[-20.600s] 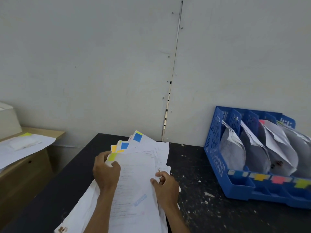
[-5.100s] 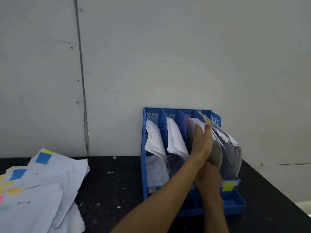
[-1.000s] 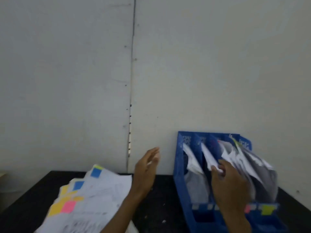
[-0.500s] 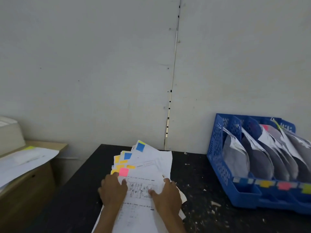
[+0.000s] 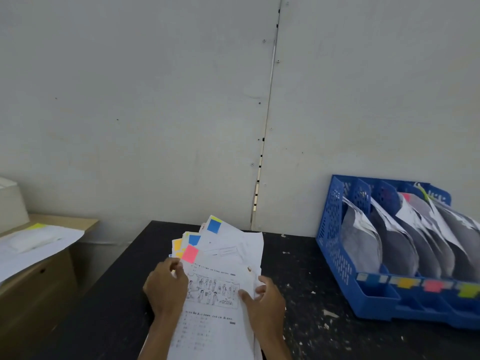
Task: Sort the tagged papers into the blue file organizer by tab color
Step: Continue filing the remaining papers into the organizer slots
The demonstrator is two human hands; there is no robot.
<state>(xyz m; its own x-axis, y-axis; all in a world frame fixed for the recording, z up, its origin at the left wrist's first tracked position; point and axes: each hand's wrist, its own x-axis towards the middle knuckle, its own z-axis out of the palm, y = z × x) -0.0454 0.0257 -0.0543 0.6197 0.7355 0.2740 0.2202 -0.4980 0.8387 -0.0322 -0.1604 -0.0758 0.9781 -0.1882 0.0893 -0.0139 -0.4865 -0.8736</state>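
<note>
Black table [image 5: 298, 266]; left hand [image 5: 166, 289], right hand [image 5: 265, 304] seemingly grip pink-tabbed sheet [image 5: 215, 331]

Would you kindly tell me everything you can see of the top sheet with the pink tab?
The top sheet is white printed paper with a boxed line drawing of figures in its upper half and faint text below. A pink tab sticks at its top left corner. It lies on the stack on the black table, near end out of frame. The left hand grips its left edge, the right hand its right edge.
</note>
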